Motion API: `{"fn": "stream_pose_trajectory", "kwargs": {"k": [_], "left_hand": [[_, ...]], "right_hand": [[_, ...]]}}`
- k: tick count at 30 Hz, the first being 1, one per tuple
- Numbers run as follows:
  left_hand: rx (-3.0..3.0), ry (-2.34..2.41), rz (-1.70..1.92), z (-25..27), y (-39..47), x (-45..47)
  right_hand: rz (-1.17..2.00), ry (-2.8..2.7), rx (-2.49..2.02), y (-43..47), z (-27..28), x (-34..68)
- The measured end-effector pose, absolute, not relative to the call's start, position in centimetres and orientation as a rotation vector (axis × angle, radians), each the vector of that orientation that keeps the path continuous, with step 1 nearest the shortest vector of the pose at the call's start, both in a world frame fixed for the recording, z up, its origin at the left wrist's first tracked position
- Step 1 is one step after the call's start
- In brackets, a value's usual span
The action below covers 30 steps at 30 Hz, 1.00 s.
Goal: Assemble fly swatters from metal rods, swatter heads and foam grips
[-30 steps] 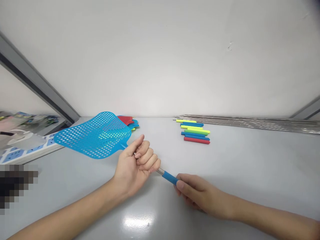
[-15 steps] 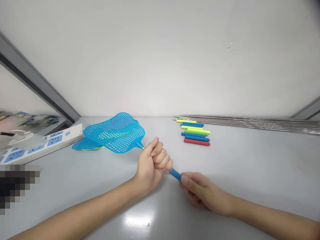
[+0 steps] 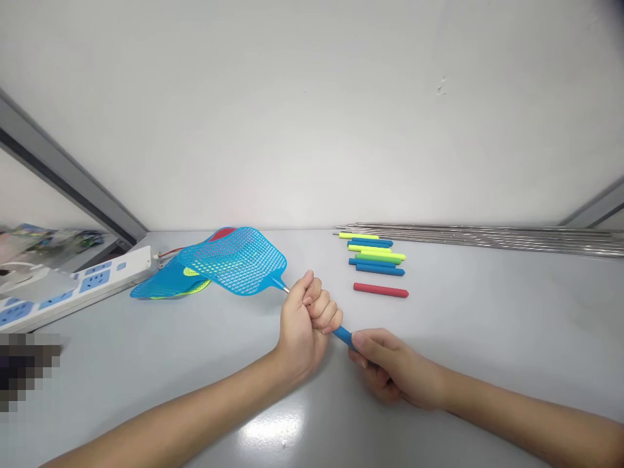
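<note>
A blue fly swatter (image 3: 244,263) is raised over the tabletop, its mesh head pointing up and to the left. My left hand (image 3: 309,318) is closed in a fist round its thin metal rod, just below the head. At the lower end, my right hand (image 3: 397,367) grips the blue handle (image 3: 344,336) between thumb and fingers. Only a short piece of that handle shows between the two hands. Beyond them lies a group of loose handles, with yellow, green and blue ones together and a red handle (image 3: 381,290) nearest to me.
More swatter heads (image 3: 163,279), in blue, yellow and red, lie overlapping at the left. Beside them stands a white power strip (image 3: 139,260) with a plug in it. Several metal rods (image 3: 478,237) run along the back wall at the right.
My hands have come slightly closer together along the swatter, so less of the blue handle shows. The red handle now lies farther from the other handles, nearer to me.
</note>
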<state>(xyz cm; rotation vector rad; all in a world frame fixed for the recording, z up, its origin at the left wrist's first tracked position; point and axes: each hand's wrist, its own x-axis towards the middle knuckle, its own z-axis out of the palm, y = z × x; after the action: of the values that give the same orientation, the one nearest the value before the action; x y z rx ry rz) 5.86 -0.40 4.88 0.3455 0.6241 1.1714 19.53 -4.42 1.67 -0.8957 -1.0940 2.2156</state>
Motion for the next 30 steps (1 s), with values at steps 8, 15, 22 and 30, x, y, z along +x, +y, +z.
{"fn": "stream_pose_trajectory", "kwargs": {"k": [8, 15, 22, 30], "left_hand": [[0.315, 0.642, 1.247, 5.1, -1.2, 6.0], [0.406, 0.61, 1.236, 5.5, -1.4, 5.9], [0.608, 0.512, 1.214, 6.6, -1.1, 5.7], [0.672, 0.486, 1.19, 6.6, -1.4, 5.6]], "right_hand": [[2.348, -1.068, -0.864, -3.7, 1.9, 20.0], [2.473, -1.081, -0.748, -2.9, 1.8, 20.7], [2.063, -1.403, -0.74, -1.3, 1.9, 21.0], [1.863, -1.555, -0.718, -1.1, 1.7, 21.3]]}}
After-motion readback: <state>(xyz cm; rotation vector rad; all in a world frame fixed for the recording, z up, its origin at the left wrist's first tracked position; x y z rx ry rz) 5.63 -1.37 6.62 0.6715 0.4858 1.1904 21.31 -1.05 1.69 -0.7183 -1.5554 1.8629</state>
